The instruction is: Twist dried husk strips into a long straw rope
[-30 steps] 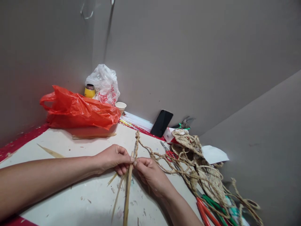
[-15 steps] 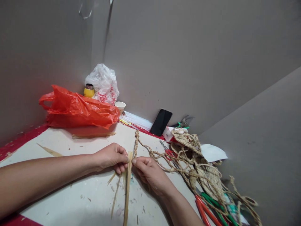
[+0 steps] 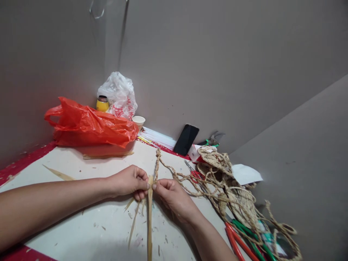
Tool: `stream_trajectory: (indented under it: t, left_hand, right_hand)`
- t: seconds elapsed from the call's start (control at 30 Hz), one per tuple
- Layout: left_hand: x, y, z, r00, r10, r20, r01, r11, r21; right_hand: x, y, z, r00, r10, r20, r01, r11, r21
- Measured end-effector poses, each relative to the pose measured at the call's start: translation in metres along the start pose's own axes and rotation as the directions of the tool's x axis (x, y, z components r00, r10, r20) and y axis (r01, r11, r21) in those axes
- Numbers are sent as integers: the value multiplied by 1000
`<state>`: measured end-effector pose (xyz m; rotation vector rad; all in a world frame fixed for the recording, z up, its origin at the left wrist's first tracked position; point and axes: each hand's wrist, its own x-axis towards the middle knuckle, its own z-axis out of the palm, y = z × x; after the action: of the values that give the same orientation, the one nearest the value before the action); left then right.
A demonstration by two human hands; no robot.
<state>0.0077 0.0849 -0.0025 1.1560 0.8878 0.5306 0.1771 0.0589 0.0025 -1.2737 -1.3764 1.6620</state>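
Note:
Both hands meet over the white board (image 3: 100, 221), pinching a long pale dried leaf strip (image 3: 150, 224) near its upper end. My left hand (image 3: 133, 182) is closed on the strip's left edge, thumb and forefinger together. My right hand (image 3: 172, 197) pinches the strip's right edge. The strip hangs down toward the near side of the board. A braided cord (image 3: 157, 163) runs upward from between the hands. Thinner leaf strips (image 3: 133, 224) poke out below my left hand; whether it grips them too I cannot tell.
Coiled braided rope (image 3: 239, 203) is heaped at the right, with red-handled scissors (image 3: 197, 176) and red-handled pliers (image 3: 239, 241) beside it. At the back stand a phone (image 3: 186, 139), a paper cup (image 3: 138, 122), a yellow container (image 3: 102, 104) and a red plastic bag (image 3: 92, 125).
The lower part of the leaf strip has swung slightly to the right and hangs straighter. Both hands keep their pinch in nearly the same place.

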Motion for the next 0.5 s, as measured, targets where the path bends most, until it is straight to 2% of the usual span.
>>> stream_trajectory:
  t: [0.17,0.33,0.5]
  left_hand:
    - [1,-2,0,1000,-5,4,5,1000,-2]
    - [1,-5,-1,999,22,37,-23,999,24]
    - [-2,3,0,997,-15,74,19,998,-55]
  right_hand:
    - [1,0,1,1000,6,-25,-6,1000,15]
    - [2,4,1,1000,-28,10,28,999,39]
    - [2,6,-4,998,55,-19,-54,997,49]
